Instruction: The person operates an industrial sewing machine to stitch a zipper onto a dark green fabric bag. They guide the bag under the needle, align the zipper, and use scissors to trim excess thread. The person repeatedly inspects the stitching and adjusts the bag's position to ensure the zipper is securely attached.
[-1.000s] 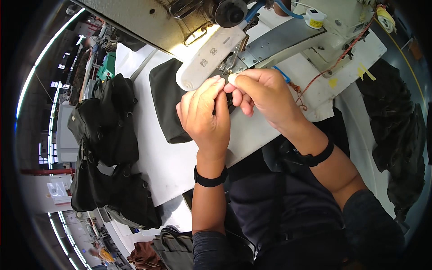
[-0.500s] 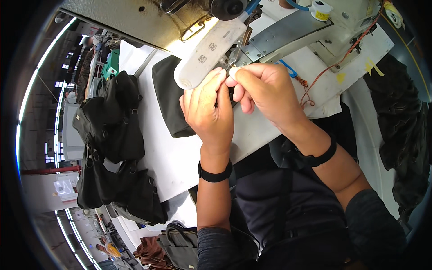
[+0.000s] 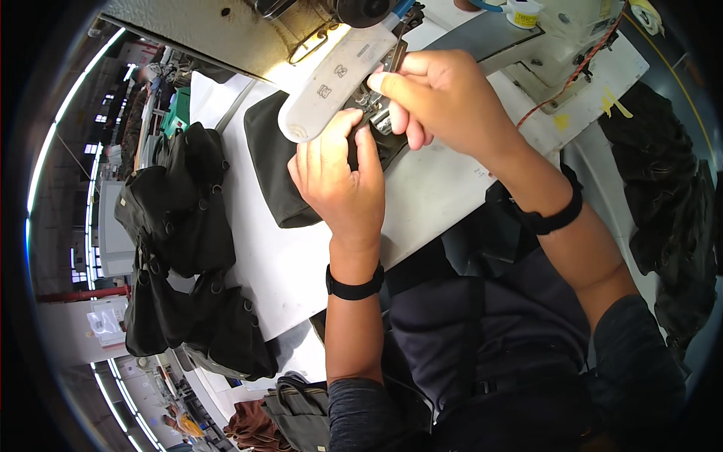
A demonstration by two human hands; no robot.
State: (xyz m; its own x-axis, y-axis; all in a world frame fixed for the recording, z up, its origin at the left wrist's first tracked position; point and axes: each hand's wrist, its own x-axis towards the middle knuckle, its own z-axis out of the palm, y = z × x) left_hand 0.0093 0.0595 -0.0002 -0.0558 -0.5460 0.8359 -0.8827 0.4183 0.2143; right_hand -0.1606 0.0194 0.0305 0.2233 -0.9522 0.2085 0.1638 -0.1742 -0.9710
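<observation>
My left hand (image 3: 339,181) rests with bent fingers on the dark olive fabric piece (image 3: 273,169) below the white cover (image 3: 324,94) of a sewing machine (image 3: 248,45), fingertips beside the metal presser foot (image 3: 380,120). My right hand (image 3: 444,105) is raised at the needle area, thumb and forefinger closed together near the cover's right side, other fingers curled. Whatever it may pinch is too small to make out. The fabric is partly hidden under my left hand and the cover.
Piles of dark bags (image 3: 181,226) lie left of the white table (image 3: 267,294). Dark fabric (image 3: 663,211) hangs at the right. A red cord (image 3: 557,94) runs down the machine's right side. Brown material (image 3: 248,422) and an olive bag (image 3: 294,418) sit at the bottom.
My right hand has moved up, away from my left fingertips toward the needle area, uncovering the presser foot. My left hand stays on the fabric, shifted only slightly.
</observation>
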